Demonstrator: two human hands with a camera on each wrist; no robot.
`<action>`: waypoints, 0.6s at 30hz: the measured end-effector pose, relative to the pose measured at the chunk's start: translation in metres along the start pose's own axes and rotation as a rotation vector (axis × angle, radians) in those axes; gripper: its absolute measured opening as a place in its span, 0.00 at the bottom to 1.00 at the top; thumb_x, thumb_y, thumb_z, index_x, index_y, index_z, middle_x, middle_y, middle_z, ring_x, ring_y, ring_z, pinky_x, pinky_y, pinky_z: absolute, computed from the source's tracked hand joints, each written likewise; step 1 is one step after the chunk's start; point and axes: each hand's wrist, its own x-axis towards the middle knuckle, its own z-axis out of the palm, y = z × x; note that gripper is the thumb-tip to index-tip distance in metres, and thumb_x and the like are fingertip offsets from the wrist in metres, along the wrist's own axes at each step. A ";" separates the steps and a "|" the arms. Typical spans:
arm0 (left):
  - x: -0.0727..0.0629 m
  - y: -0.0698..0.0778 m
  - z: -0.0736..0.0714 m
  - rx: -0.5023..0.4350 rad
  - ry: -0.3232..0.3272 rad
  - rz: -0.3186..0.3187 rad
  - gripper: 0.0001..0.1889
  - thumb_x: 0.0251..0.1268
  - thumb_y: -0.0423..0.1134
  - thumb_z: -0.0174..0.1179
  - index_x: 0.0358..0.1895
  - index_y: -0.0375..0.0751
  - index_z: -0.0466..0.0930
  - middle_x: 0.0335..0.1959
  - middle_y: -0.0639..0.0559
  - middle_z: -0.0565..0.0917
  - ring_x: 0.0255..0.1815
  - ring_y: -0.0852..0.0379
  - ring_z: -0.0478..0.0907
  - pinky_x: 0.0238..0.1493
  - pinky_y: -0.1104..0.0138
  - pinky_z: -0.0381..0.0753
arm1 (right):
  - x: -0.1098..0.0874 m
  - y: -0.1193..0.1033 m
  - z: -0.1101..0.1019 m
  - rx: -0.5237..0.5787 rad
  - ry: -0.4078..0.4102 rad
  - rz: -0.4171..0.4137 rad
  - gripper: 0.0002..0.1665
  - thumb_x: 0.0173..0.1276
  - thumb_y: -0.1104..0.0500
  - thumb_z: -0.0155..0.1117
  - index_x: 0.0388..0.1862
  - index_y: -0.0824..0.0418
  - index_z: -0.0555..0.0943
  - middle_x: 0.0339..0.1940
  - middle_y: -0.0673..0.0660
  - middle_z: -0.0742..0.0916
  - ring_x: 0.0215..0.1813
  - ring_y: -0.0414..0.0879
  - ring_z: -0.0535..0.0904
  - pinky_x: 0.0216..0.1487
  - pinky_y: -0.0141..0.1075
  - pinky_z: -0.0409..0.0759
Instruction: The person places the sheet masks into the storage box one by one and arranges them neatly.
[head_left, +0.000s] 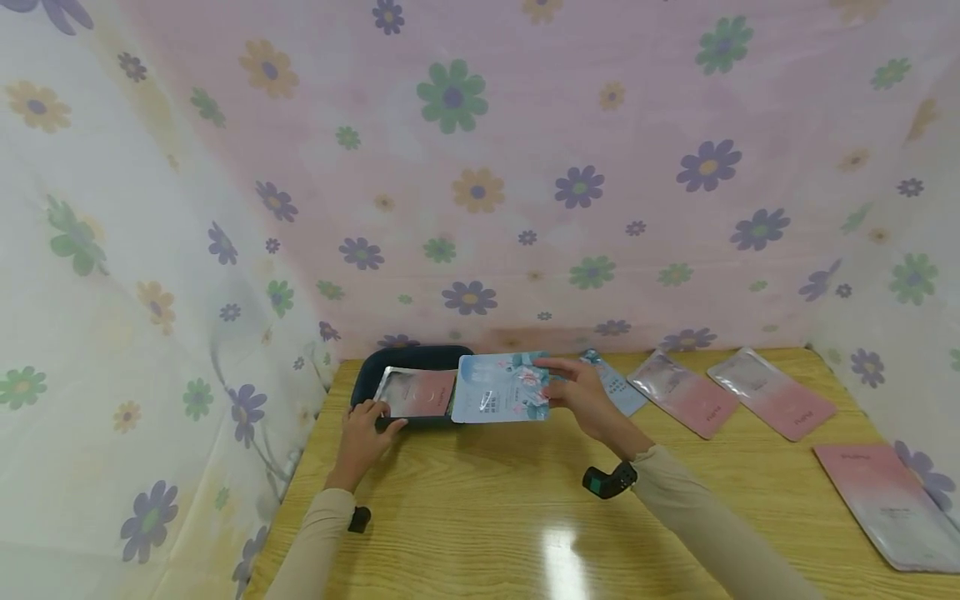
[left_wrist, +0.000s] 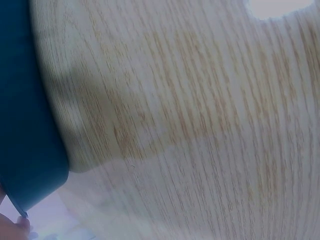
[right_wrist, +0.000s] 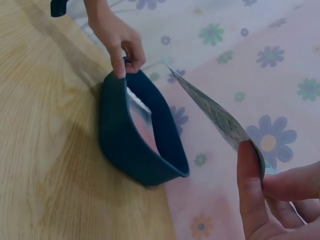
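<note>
Holding a blue packet, its lettering too small to read.

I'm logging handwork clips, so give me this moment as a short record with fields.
Left hand: grips the dark blue bin by its rim
Right hand: pinches a light blue packet
Held packet: overlaps the bin's right end in the head view
In bin: a pink-and-silver packet; other contents unclear
On table: another light blue packet, three pink-and-silver packets farther right
Backdrop: floral cloth
</note>
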 end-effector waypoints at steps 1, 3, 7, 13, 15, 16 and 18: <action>0.000 0.000 0.000 0.003 0.000 0.001 0.18 0.49 0.45 0.72 0.29 0.41 0.71 0.27 0.50 0.69 0.28 0.51 0.62 0.46 0.38 0.64 | 0.002 0.001 0.002 0.000 0.001 0.003 0.29 0.63 0.76 0.52 0.64 0.68 0.70 0.63 0.66 0.72 0.30 0.44 0.77 0.34 0.37 0.79; 0.000 0.000 0.000 0.010 0.000 0.000 0.18 0.49 0.45 0.72 0.30 0.41 0.71 0.27 0.51 0.69 0.28 0.52 0.62 0.45 0.39 0.64 | 0.007 0.003 0.006 -0.004 0.009 0.010 0.28 0.63 0.77 0.52 0.64 0.67 0.71 0.64 0.65 0.72 0.29 0.44 0.77 0.34 0.38 0.79; 0.001 0.000 0.000 0.013 -0.005 -0.003 0.18 0.49 0.45 0.72 0.30 0.40 0.71 0.27 0.50 0.69 0.28 0.51 0.62 0.47 0.38 0.64 | 0.017 0.009 0.012 0.003 0.017 0.037 0.28 0.64 0.77 0.52 0.63 0.67 0.71 0.63 0.66 0.72 0.29 0.44 0.76 0.34 0.38 0.78; 0.000 0.003 -0.003 -0.009 -0.013 -0.012 0.18 0.51 0.45 0.71 0.31 0.38 0.73 0.28 0.46 0.71 0.29 0.49 0.64 0.50 0.36 0.62 | 0.028 0.013 0.021 0.031 0.010 0.079 0.28 0.64 0.77 0.52 0.64 0.68 0.70 0.65 0.67 0.69 0.29 0.45 0.75 0.37 0.43 0.77; -0.001 0.003 -0.002 -0.013 -0.008 -0.010 0.17 0.51 0.44 0.72 0.31 0.38 0.73 0.28 0.46 0.72 0.30 0.49 0.64 0.50 0.37 0.62 | 0.032 0.015 0.026 0.024 0.021 0.092 0.27 0.65 0.76 0.52 0.64 0.67 0.71 0.65 0.66 0.69 0.30 0.45 0.76 0.40 0.46 0.77; -0.001 0.002 -0.002 -0.014 -0.005 -0.008 0.18 0.50 0.44 0.72 0.31 0.38 0.72 0.29 0.46 0.72 0.30 0.48 0.65 0.50 0.37 0.62 | 0.033 0.016 0.028 0.020 0.030 0.092 0.27 0.64 0.76 0.52 0.63 0.66 0.71 0.65 0.65 0.70 0.30 0.45 0.76 0.41 0.48 0.77; -0.001 0.001 -0.002 -0.016 0.000 -0.002 0.17 0.50 0.43 0.72 0.30 0.39 0.72 0.29 0.46 0.72 0.31 0.48 0.66 0.49 0.37 0.62 | 0.038 0.021 0.031 0.013 0.054 0.089 0.26 0.64 0.76 0.53 0.62 0.64 0.74 0.64 0.63 0.71 0.29 0.45 0.76 0.42 0.50 0.76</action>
